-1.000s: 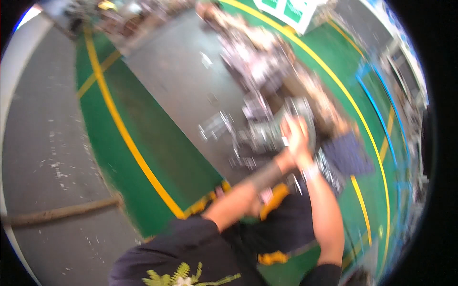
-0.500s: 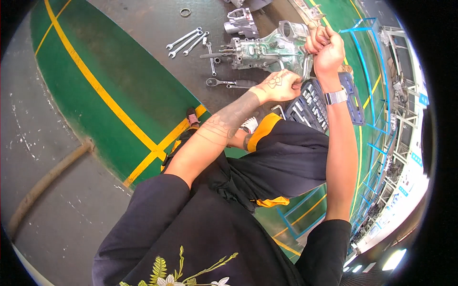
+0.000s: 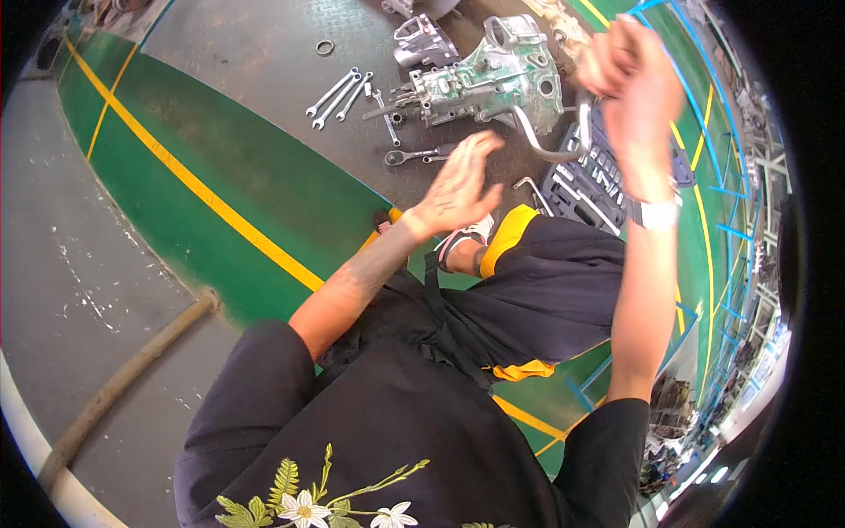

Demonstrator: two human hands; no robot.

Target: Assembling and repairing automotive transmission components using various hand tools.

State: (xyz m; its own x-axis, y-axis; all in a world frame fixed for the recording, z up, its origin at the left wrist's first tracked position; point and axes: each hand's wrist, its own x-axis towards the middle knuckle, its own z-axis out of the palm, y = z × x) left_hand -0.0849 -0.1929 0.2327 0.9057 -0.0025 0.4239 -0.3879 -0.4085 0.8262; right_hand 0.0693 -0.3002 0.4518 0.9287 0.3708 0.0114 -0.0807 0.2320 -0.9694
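A silver metal gearbox housing (image 3: 519, 75) with green stains lies on the dark metal work surface ahead of me. At its near side curves a bent grey metal tube (image 3: 539, 148). My left hand (image 3: 458, 185) is raised short of the housing, fingers stretched out, holding nothing. My right hand (image 3: 629, 75) hovers to the right of the housing; motion smears its curled fingers, and anything in them cannot be made out. Between the hands, an open socket set case (image 3: 574, 209) lies partly behind my right forearm. An L-shaped hex key (image 3: 533, 192) rests beside the case.
Left of the housing lie several wrenches (image 3: 333, 92), a ratchet (image 3: 400, 158) and a metal ring (image 3: 325, 47). A smaller metal casting (image 3: 425, 40) stands behind. Blue metal railing (image 3: 735, 189) runs along the right. A brown pipe (image 3: 132, 378) crosses the grey floor at left.
My left hand has drawn back from the housing's near side and opened, uncovering the bent tube. My right hand has moved to the right. The view has shifted a little.
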